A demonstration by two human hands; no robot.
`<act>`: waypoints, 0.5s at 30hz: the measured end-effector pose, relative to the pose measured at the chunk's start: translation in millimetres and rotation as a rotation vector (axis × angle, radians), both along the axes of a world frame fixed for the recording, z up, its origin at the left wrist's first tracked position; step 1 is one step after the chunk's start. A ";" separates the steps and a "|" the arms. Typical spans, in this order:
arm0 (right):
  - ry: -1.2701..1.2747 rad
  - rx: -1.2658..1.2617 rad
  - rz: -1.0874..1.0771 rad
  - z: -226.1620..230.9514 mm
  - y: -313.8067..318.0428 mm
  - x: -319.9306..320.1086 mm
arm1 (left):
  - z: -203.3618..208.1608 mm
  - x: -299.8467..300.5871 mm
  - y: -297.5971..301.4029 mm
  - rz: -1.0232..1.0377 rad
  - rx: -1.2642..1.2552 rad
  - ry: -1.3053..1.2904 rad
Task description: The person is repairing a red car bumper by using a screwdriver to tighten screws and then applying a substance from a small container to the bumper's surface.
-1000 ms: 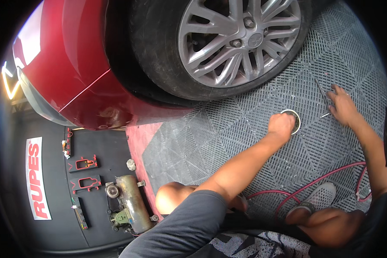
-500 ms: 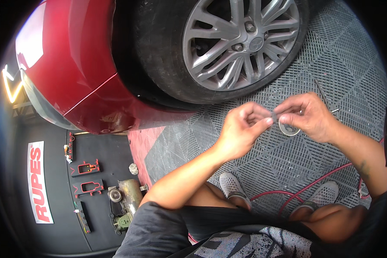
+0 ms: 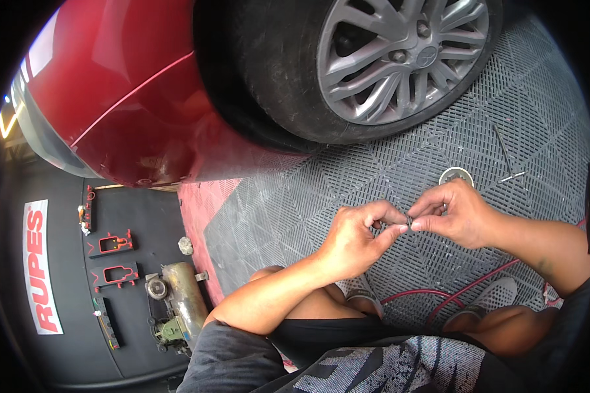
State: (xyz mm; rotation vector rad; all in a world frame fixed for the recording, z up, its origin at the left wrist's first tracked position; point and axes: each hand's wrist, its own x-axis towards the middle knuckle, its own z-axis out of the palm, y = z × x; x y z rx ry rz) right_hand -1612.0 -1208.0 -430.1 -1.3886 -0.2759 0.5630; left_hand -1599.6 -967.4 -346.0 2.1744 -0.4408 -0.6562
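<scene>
Fingertips pinched and meeting, my left hand (image 3: 357, 239) and my right hand (image 3: 457, 213) both grip a tiny dark piece (image 3: 409, 221), too small to name. A ring shows on one finger of the right hand. Just beyond that hand, a round shallow dish (image 3: 457, 175) with a pale rim rests on the grey floor grating (image 3: 400, 170); what lies in it cannot be made out. Farther right lies a thin T-handled metal tool (image 3: 503, 147). Ahead of both hands stands a car wheel (image 3: 406, 59) with a silver multi-spoke rim and black tyre.
The red car body (image 3: 137, 85) fills the upper left. A red hose (image 3: 432, 295) crosses the grating beside my feet. An old tank compressor (image 3: 180, 298) stands at the lower left, near a dark wall with red-and-black holders (image 3: 115, 275) and a white banner (image 3: 44, 268).
Both hands have come down and nearer to me, still pinching the small piece. The round dish now shows beyond the right hand. My view has shifted, so the wheel sits farther right.
</scene>
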 end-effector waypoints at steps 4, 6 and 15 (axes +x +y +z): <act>-0.107 -0.104 -0.012 13.8 9.4 10.1 | 9.5 8.6 9.1 -0.038 0.052 -0.102; -0.233 -0.136 -0.071 21.5 17.6 15.9 | 11.8 12.3 15.1 -0.011 0.027 -0.166; -0.430 0.108 -0.266 78.7 35.1 57.3 | 43.1 49.1 37.4 0.143 -0.336 -0.273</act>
